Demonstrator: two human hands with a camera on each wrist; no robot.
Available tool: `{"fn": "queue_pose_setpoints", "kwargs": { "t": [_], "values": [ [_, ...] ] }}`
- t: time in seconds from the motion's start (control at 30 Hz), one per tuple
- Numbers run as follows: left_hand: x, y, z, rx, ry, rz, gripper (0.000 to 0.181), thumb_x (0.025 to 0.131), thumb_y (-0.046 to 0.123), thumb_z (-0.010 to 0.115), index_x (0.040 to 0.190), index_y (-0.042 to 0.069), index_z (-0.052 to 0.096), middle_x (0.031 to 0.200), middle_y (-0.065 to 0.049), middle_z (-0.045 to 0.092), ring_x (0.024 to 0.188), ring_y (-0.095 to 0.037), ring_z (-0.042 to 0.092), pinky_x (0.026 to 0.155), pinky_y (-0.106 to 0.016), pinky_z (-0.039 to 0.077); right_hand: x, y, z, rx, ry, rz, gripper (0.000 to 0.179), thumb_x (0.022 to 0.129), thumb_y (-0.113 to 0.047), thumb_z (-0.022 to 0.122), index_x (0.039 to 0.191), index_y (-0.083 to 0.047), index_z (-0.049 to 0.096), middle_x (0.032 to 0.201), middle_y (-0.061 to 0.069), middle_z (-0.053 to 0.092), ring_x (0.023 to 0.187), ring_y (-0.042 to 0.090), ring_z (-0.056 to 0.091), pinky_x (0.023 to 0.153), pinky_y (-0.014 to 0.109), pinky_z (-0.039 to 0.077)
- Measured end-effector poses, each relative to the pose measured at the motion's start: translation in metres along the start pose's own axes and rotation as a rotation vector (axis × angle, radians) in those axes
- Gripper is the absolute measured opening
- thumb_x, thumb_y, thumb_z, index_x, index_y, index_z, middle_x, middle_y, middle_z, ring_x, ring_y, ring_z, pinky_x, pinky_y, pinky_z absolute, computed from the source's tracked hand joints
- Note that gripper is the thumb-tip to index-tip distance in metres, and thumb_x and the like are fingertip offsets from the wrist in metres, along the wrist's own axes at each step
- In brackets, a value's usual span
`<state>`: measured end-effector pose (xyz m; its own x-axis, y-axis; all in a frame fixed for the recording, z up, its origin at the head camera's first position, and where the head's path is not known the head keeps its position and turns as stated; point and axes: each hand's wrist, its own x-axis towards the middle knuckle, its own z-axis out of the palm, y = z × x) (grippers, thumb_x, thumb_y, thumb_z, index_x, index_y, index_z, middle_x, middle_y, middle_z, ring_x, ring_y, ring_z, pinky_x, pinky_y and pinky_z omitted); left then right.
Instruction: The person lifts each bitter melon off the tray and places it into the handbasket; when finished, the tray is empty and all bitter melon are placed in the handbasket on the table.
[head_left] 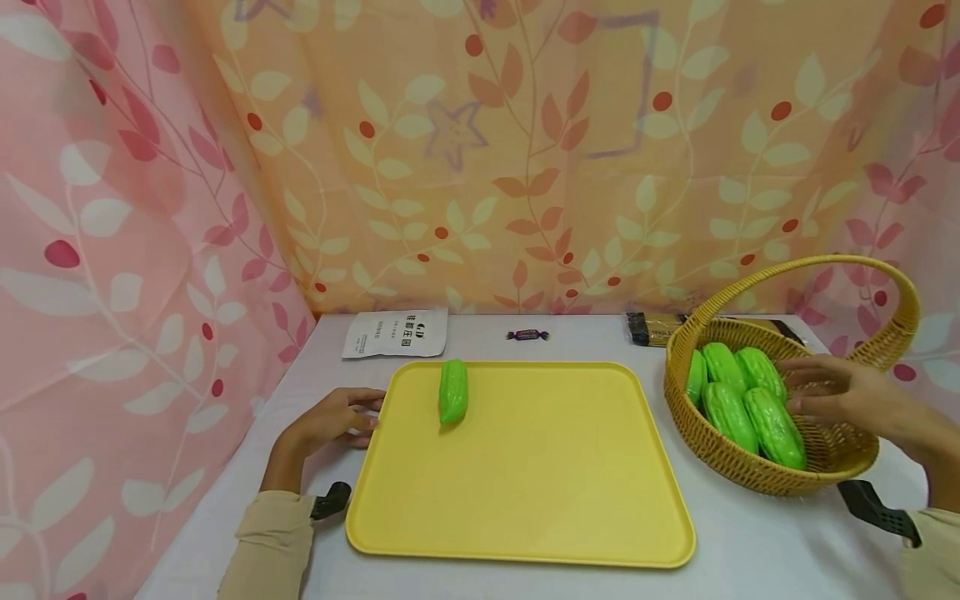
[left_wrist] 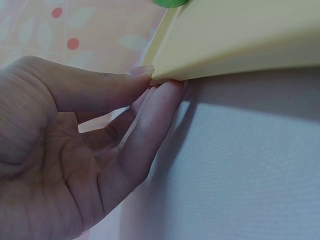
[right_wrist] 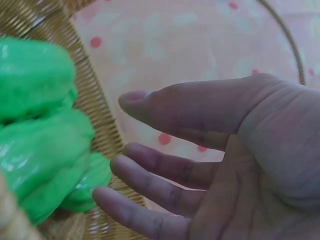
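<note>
A yellow tray lies on the table. My left hand is at its left edge; in the left wrist view, thumb and fingertips pinch the tray's rim. On the tray's upper left lies a glossy green, ridged, elongated fruit with a pointed tip. A wicker basket with a tall handle stands to the right and holds several more of these green fruits. My right hand reaches over the basket's right side. Its fingers are spread beside the fruits, holding nothing.
Behind the tray lie a white printed pouch and a small purple wrapped candy. A gold-and-black packet sits partly behind the basket. Patterned curtains enclose the table at the back and sides.
</note>
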<state>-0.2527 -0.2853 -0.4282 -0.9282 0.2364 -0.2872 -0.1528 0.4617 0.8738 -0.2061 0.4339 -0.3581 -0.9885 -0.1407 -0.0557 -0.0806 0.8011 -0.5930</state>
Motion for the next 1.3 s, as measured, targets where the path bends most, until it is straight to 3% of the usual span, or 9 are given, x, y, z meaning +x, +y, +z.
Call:
{"fn": "queue_pose_setpoints", "kwargs": {
  "t": [0.13,0.27,0.33,0.37,0.47,0.57,0.83,1.07,1.3],
  "values": [
    [0.000,0.000,0.000,-0.004,-0.002,0.003,0.064,0.095,0.005,0.067,0.156,-0.004,0.047,0.144,-0.022,0.060,0.100,-0.021,0.071,0.083,-0.038,0.065,-0.004,-0.015,-0.004,0.004,0.028,-0.006,0.067,0.100,-0.025,0.072,0.150,0.009,0.043,0.141,0.041,0.052,0.107,0.036,0.068,0.075,0.038,0.064],
    [0.000,0.000,-0.001,-0.004,-0.003,0.005,0.064,0.095,0.006,0.067,0.155,-0.004,0.047,0.144,-0.022,0.061,0.099,-0.021,0.071,0.083,-0.038,0.065,-0.007,-0.030,-0.005,0.015,0.056,-0.037,0.065,0.101,-0.024,0.073,0.150,0.007,0.044,0.141,0.037,0.054,0.098,-0.004,0.062,0.074,0.027,0.061],
    [0.001,-0.001,-0.001,-0.003,-0.004,0.007,0.064,0.095,0.006,0.067,0.155,-0.004,0.048,0.144,-0.022,0.060,0.099,-0.021,0.072,0.083,-0.038,0.065,-0.008,-0.037,-0.003,0.029,0.077,-0.073,0.062,0.100,-0.020,0.074,0.149,0.006,0.046,0.137,0.032,0.059,0.096,-0.014,0.057,0.073,0.024,0.060],
    [0.001,-0.001,-0.001,-0.001,-0.005,0.008,0.064,0.095,0.006,0.067,0.155,-0.004,0.048,0.144,-0.022,0.060,0.099,-0.021,0.072,0.083,-0.039,0.065,-0.009,-0.041,-0.001,0.041,0.088,-0.091,0.058,0.100,-0.019,0.074,0.148,0.002,0.049,0.135,0.023,0.064,0.096,-0.018,0.055,0.073,0.022,0.059],
    [0.001,-0.002,-0.001,-0.001,-0.001,0.006,0.064,0.095,0.006,0.067,0.155,-0.004,0.048,0.145,-0.022,0.060,0.100,-0.021,0.072,0.083,-0.039,0.065,-0.012,-0.054,0.003,0.081,0.109,-0.151,0.049,0.099,-0.017,0.075,0.144,-0.009,0.056,0.125,-0.006,0.069,0.100,-0.016,0.058,0.073,0.022,0.059],
    [0.001,-0.001,0.000,0.005,0.009,-0.004,0.064,0.095,0.005,0.067,0.155,-0.003,0.048,0.145,-0.022,0.060,0.098,-0.021,0.071,0.082,-0.038,0.065,-0.014,-0.066,0.007,0.105,0.111,-0.189,0.043,0.098,-0.016,0.075,0.139,-0.017,0.060,0.117,-0.022,0.067,0.103,-0.010,0.061,0.075,0.021,0.058],
    [0.000,0.000,0.001,0.015,0.018,-0.015,0.063,0.095,0.004,0.067,0.155,-0.003,0.049,0.145,-0.021,0.060,0.098,-0.021,0.071,0.083,-0.037,0.064,-0.006,-0.098,0.029,0.160,0.031,-0.293,0.043,0.096,-0.010,0.076,0.137,-0.009,0.063,0.118,-0.005,0.069,0.105,0.005,0.066,0.080,0.022,0.059],
    [0.000,0.000,0.001,0.022,0.020,-0.013,0.063,0.095,0.005,0.067,0.155,-0.002,0.049,0.146,-0.021,0.059,0.097,-0.021,0.071,0.082,-0.036,0.064,0.009,-0.126,0.055,0.178,-0.036,-0.367,0.044,0.096,-0.011,0.077,0.137,-0.004,0.065,0.119,0.010,0.069,0.102,0.008,0.067,0.080,0.025,0.061],
    [0.000,0.000,0.001,0.011,0.019,-0.006,0.062,0.095,0.005,0.065,0.155,-0.002,0.049,0.146,-0.021,0.059,0.098,-0.021,0.071,0.083,-0.037,0.064,0.031,-0.148,0.081,0.323,-0.141,-0.407,0.041,0.097,-0.006,0.074,0.136,0.001,0.063,0.115,0.014,0.067,0.099,0.013,0.070,0.082,0.029,0.063]
  ]
}}
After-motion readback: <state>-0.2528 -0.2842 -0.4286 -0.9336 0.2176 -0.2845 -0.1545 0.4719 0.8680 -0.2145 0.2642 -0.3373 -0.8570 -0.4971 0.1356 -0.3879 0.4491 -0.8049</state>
